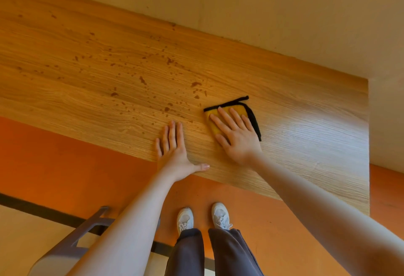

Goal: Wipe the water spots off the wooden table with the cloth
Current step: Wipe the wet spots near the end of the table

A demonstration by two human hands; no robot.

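A folded yellow cloth (pixel 238 110) with black edging lies on the wooden table (pixel 306 127), right of centre. My right hand (pixel 235 136) presses flat on top of it, fingers spread, covering most of it. My left hand (pixel 177 151) rests flat on the bare wood near the table's front edge, fingers together, thumb out, holding nothing. Dark water spots (pixel 142 80) speckle the table to the left of and beyond the cloth; several lie just past its far corner. The wood to the right of the cloth shows no spots.
The table runs along a beige wall (pixel 284 13) at the back and ends at the right edge (pixel 368 144). Below its front edge are an orange floor (pixel 65 166), my white shoes (pixel 203 216) and a grey chair (pixel 72 245) at lower left.
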